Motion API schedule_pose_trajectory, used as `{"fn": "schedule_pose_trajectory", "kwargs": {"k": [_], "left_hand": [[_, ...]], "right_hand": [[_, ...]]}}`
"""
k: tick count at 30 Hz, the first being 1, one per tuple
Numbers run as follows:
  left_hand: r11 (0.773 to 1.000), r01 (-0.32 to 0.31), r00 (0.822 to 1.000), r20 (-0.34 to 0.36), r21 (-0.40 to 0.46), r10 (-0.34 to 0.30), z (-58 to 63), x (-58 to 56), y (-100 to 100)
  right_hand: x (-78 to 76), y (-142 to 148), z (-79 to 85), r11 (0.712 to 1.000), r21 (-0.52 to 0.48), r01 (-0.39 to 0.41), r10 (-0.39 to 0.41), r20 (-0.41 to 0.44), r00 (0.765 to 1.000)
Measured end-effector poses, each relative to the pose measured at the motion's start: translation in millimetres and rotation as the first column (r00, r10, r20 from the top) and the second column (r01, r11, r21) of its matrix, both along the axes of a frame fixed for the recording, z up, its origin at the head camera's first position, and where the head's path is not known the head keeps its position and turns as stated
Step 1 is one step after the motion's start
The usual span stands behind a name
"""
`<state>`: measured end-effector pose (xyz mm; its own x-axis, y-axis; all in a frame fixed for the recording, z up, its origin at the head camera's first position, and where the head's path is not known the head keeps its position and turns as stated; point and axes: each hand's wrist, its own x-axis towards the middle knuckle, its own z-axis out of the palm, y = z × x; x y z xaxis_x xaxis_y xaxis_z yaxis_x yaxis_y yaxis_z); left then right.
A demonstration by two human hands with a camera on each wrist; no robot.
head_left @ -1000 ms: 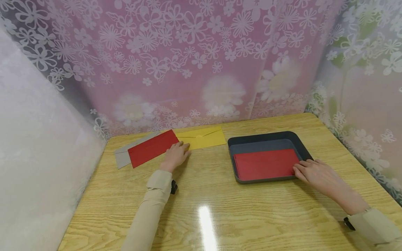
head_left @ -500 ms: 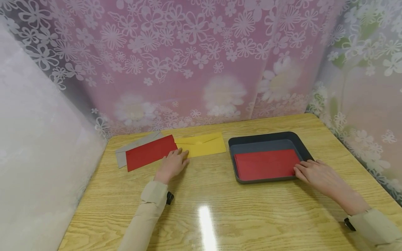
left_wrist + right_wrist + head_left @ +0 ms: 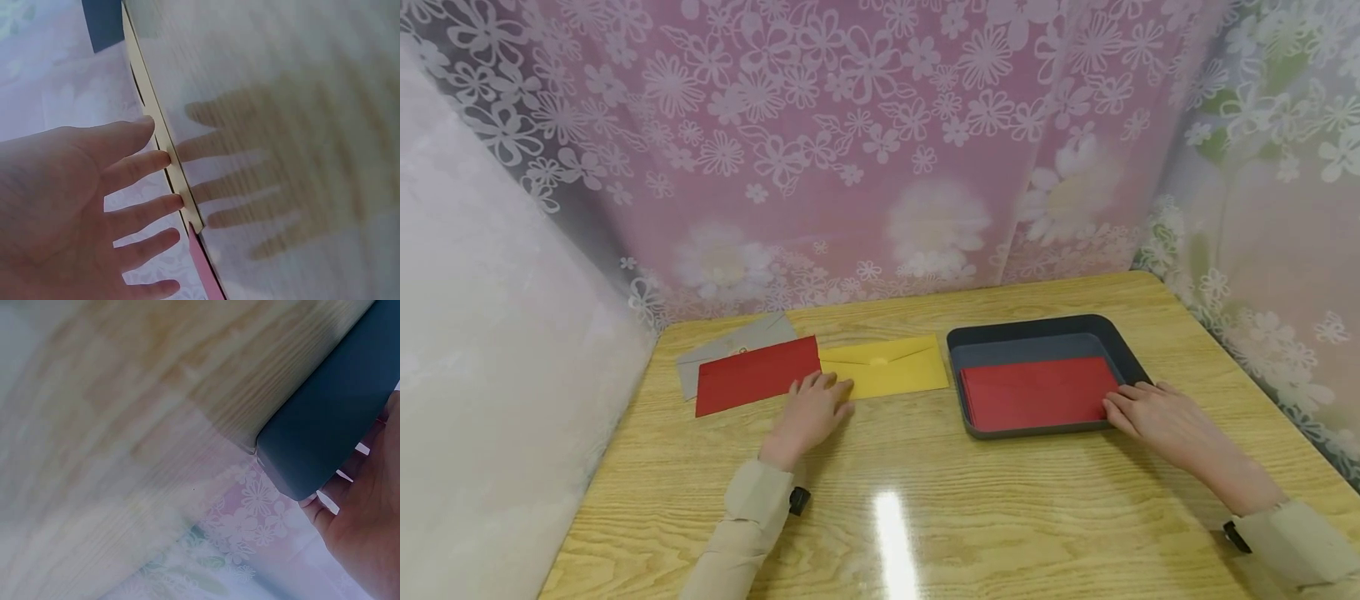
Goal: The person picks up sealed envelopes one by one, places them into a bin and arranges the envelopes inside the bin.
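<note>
In the head view my left hand (image 3: pixel 805 419) lies palm down with its fingers spread, fingertips on the right end of a red envelope (image 3: pixel 756 379) and the left end of a yellow envelope (image 3: pixel 891 369). The left wrist view shows those fingers nearly straight, along the edges of the envelopes. Behind the red one, partly covered by it, is a grey envelope (image 3: pixel 767 332). My right hand (image 3: pixel 1168 425) holds the right rim of a dark grey tray (image 3: pixel 1026 333), its fingers over the wall. Inside the tray lies a stack of red envelopes (image 3: pixel 1037 392).
Everything rests on a wood-grain table (image 3: pixel 1000 508). A pink floral curtain (image 3: pixel 850 167) hangs along its back edge, with more curtain at both sides. Light glares off the table (image 3: pixel 895 542) at the front middle.
My left hand has drawn the red and yellow envelopes towards me, uncovering more of the grey one; the yellow also shifted slightly right at the end. The right hand and tray stayed put.
</note>
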<state>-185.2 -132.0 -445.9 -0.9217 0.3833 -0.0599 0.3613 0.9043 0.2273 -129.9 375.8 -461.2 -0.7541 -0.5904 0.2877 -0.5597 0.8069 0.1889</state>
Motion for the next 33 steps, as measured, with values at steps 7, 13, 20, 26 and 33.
{"fn": "schedule_pose_trajectory", "kwargs": {"k": [7,13,20,26,33], "left_hand": [[1.000,0.021,0.998,-0.058,-0.022,-0.023,-0.8,17.8,2.9],[0.999,0.030,0.997,-0.070,-0.034,-0.032,3.3,26.4,4.5],[0.999,0.032,0.986,-0.161,-0.017,-0.035,5.2,21.6,9.7],[0.996,0.000,0.960,-0.279,0.090,0.026,-5.7,-9.1,14.5],[0.993,-0.038,0.989,-0.138,0.115,0.054,-8.2,-35.7,13.7]], "right_hand": [[0.5,1.3,-0.1,1.000,-0.009,-0.020,0.020,-0.038,0.999],[0.6,2.2,0.5,1.000,-0.006,-0.017,0.016,-0.042,0.999],[0.2,3.6,0.3,1.000,0.005,-0.022,0.022,-0.041,0.999],[-0.7,4.4,0.3,0.998,0.040,-0.046,0.048,-0.053,0.997],[-0.4,4.1,0.2,0.983,0.162,-0.084,0.094,-0.053,0.994]]}}
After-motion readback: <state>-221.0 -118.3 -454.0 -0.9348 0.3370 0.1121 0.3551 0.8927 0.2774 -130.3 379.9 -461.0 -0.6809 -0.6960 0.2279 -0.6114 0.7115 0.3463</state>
